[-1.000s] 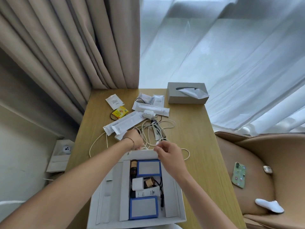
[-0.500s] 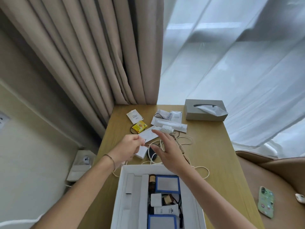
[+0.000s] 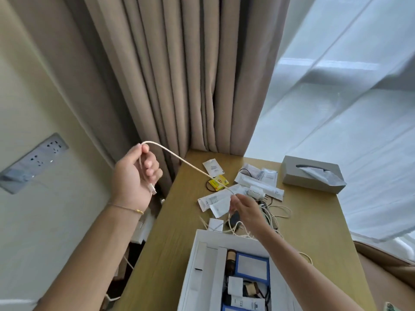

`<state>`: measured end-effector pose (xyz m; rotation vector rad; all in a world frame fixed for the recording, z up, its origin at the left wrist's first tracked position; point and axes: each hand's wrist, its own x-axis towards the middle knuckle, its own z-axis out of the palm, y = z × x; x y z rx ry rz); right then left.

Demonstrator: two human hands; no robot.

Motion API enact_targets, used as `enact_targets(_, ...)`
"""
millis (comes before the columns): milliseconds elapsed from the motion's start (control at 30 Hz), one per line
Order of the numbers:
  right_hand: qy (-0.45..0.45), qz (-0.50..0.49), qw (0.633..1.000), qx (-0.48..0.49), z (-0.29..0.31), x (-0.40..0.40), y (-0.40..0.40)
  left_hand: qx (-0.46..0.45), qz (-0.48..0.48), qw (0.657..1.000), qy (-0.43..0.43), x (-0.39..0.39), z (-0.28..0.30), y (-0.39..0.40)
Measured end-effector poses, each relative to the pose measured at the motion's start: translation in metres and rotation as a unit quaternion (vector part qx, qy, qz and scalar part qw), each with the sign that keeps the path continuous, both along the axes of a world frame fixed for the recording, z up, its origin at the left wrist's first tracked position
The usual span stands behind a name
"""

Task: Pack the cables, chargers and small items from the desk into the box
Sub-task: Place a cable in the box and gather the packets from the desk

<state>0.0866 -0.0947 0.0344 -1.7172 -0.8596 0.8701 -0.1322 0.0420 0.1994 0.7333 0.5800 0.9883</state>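
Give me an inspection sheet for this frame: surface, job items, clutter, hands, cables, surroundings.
Surface: wooden desk, partly covered.
Job's things: white box open at near edge, partly filled; white charger and sachets unpacked.
Clutter: tissue box at far right.
Hands: left hand raised off the desk's left side, grip on cable end; right hand pinching the same cable above the desk.
Cables: white cable stretched between hands; rest tangled on desk.
Surroundings: curtain, wall socket.
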Motion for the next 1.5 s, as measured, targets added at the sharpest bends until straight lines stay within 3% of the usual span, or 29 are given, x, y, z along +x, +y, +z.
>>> enact_targets(100, 0.036, -0.024, 0.999, 0.010, 0.002, 0.007, -0.006, 0.007, 0.089, 0.996, 0.013, -0.007, -0.002, 0.008)
enact_targets(167, 0.037, -0.022, 0.999, 0.011, 0.013, 0.003, -0.007, 0.069, 0.115, 0.988, 0.070, -0.001, -0.011, 0.002)
enact_targets(300, -0.142, 0.095, 0.984, -0.040, 0.045, -0.018, -0.007, 0.264, 0.094, 0.946, 0.165, 0.026, -0.034, -0.026)
enact_targets(367, -0.203, 0.157, 0.965, -0.057, 0.064, -0.031, -0.011, 0.360, 0.053, 0.908, 0.208, 0.041, -0.046, -0.041)
enact_targets(467, -0.225, 0.200, 0.953, -0.021, 0.089, -0.040, -0.022, 0.484, -0.023, 0.820, 0.304, 0.054, -0.060, -0.057)
enact_targets(533, -0.232, 0.201, 0.952, 0.012, 0.098, -0.039, -0.031, 0.534, -0.063, 0.759, 0.367, 0.057, -0.066, -0.064)
enact_targets(600, -0.263, 0.167, 0.950, 0.024, 0.100, -0.030, -0.038, 0.537, -0.105, 0.726, 0.417, 0.060, -0.070, -0.069)
enact_targets(667, -0.303, 0.136, 0.943, 0.005, 0.098, -0.019, -0.045, 0.499, -0.167, 0.730, 0.435, 0.062, -0.072, -0.072)
enact_targets(733, -0.270, 0.122, 0.955, 0.000, 0.096, -0.007, -0.054, 0.452, -0.241, 0.750, 0.419, 0.063, -0.072, -0.073)
enact_targets(800, -0.190, 0.105, 0.976, 0.012, 0.094, 0.009, -0.064, 0.391, -0.301, 0.786, 0.372, 0.060, -0.070, -0.070)
enact_targets(867, -0.114, 0.060, 0.991, 0.028, 0.090, 0.028, -0.076, 0.291, -0.323, 0.846, 0.310, 0.056, -0.068, -0.062)
enact_targets(933, -0.048, -0.002, 0.998, 0.050, 0.085, 0.046, -0.089, 0.167, -0.303, 0.912, 0.220, 0.050, -0.066, -0.048)
enact_targets(1000, -0.005, -0.064, 0.996, 0.058, 0.080, 0.064, -0.102, 0.045, -0.263, 0.957, 0.118, 0.043, -0.065, -0.030)
enact_targets(1133, -0.067, -0.135, 0.988, 0.023, 0.067, 0.089, -0.124, -0.106, -0.170, 0.980, -0.009, 0.030, -0.066, 0.002)
enact_targets(1233, -0.152, -0.144, 0.978, -0.021, 0.060, 0.088, -0.125, -0.086, -0.110, 0.990, 0.017, 0.035, -0.068, 0.004)
enact_targets(1333, -0.225, -0.076, 0.968, -0.080, 0.063, 0.067, -0.109, 0.017, -0.088, 0.992, 0.095, 0.056, -0.070, -0.018)
enact_targets(1400, -0.261, 0.017, 0.957, -0.125, 0.069, 0.045, -0.094, 0.106, -0.102, 0.978, 0.147, 0.074, -0.070, -0.039)
enact_targets(1500, -0.275, 0.144, 0.942, -0.128, 0.078, 0.013, -0.077, 0.231, -0.145, 0.928, 0.252, 0.094, -0.074, -0.067)
